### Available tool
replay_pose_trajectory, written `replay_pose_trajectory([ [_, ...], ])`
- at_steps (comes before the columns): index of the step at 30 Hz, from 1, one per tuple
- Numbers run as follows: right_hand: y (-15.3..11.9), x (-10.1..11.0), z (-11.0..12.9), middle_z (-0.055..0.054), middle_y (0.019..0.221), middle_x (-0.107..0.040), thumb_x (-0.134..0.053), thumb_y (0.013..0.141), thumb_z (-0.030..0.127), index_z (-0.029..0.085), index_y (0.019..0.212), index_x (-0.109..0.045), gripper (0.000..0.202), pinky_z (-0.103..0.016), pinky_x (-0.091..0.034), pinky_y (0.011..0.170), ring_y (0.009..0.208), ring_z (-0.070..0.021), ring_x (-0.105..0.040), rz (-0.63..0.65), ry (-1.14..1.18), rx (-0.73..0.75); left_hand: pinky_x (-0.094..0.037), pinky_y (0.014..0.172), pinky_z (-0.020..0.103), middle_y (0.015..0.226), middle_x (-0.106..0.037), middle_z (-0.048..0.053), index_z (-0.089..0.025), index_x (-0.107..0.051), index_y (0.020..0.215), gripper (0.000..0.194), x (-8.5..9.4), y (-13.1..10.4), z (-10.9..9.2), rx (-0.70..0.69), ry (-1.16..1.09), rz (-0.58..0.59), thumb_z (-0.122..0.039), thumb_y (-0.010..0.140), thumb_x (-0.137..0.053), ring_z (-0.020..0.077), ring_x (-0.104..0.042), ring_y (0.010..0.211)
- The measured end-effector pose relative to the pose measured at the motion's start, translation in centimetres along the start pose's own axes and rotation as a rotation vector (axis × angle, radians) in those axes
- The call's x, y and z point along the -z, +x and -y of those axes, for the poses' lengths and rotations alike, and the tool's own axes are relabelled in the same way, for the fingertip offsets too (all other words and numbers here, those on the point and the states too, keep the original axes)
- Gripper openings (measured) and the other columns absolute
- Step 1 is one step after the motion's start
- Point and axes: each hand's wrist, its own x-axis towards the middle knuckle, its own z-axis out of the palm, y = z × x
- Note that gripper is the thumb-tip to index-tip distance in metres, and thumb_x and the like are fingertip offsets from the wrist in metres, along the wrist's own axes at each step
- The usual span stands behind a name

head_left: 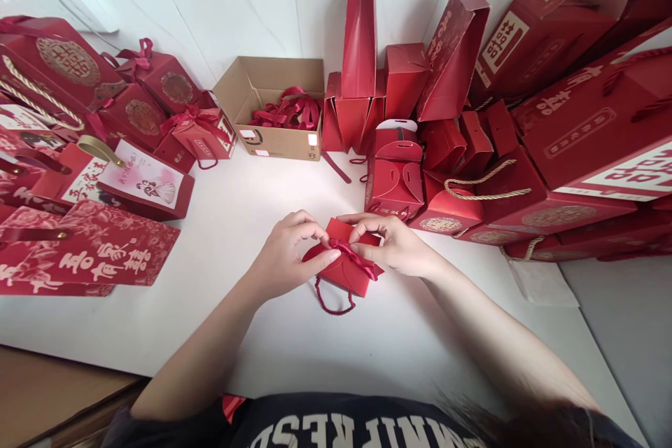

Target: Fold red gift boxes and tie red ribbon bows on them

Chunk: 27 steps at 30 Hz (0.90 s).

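A small red gift box (354,281) lies on the white table, with a dark red cord handle (336,308) looping out toward me. Across its top runs a shiny crimson ribbon (357,259) with a bow or knot. My left hand (291,252) pinches the ribbon at its left part between thumb and forefinger. From the right, my right hand (391,243) holds the ribbon near the knot, its fingers bent over the box's far edge. The exact knot is partly covered by my fingertips.
Behind the hands stands an open cardboard box (283,145) of crimson ribbons. A loose ribbon strip (337,166) lies beside it. Red gift boxes and bags crowd the left (120,245) and right (572,126). The white table (210,224) meets a tiled wall.
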Motion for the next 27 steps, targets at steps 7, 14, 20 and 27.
replay_pose_trajectory([
  [7, -0.1, 0.0, -0.1, -0.008, 0.132, -0.063, -0.066, 0.081, 0.018, 0.020, 0.081, -0.071, 0.005, -0.040, -0.042, 0.105, 0.129, -0.0251, -0.054, 0.020, 0.003, 0.001, -0.048, 0.074, 0.029, 0.088, -0.059, 0.003, -0.020, -0.064, 0.082, 0.018, -0.5, 0.2, 0.3, 0.076, -0.171, 0.007, -0.036, 0.087, -0.062, 0.0157, -0.057, 0.081],
  [14, -0.2, 0.2, 0.2, -0.008, 0.133, -0.061, -0.064, 0.082, 0.021, 0.020, 0.075, -0.067, 0.007, -0.041, -0.041, 0.105, 0.127, -0.0254, -0.056, 0.031, -0.024, -0.026, -0.044, 0.072, 0.027, 0.079, -0.053, 0.000, -0.019, -0.059, 0.072, 0.018, 0.0, 0.2, 0.4, 0.110, -0.234, 0.101, -0.030, 0.086, -0.061, 0.0138, -0.052, 0.076],
  [20, -0.5, 1.0, 0.9, -0.009, 0.135, -0.059, -0.059, 0.080, 0.017, 0.019, 0.071, -0.060, 0.009, -0.040, -0.047, 0.095, 0.124, -0.0258, -0.057, 0.016, -0.043, -0.079, -0.042, 0.070, 0.027, 0.082, -0.054, 0.000, -0.019, -0.055, 0.071, 0.015, 0.5, 0.1, 0.1, 0.104, -0.233, 0.160, -0.024, 0.084, -0.060, 0.0138, -0.050, 0.077],
  [27, -0.7, 1.9, 1.4, -0.006, 0.133, -0.061, -0.061, 0.077, 0.019, 0.020, 0.068, -0.060, 0.008, -0.041, -0.044, 0.098, 0.124, -0.0269, -0.057, -0.036, -0.175, -0.153, -0.041, 0.066, 0.026, 0.080, -0.053, 0.000, -0.019, -0.052, 0.069, 0.014, 1.2, -0.1, 0.4, 0.110, -0.174, 0.187, -0.019, 0.082, -0.058, 0.0139, -0.050, 0.075],
])
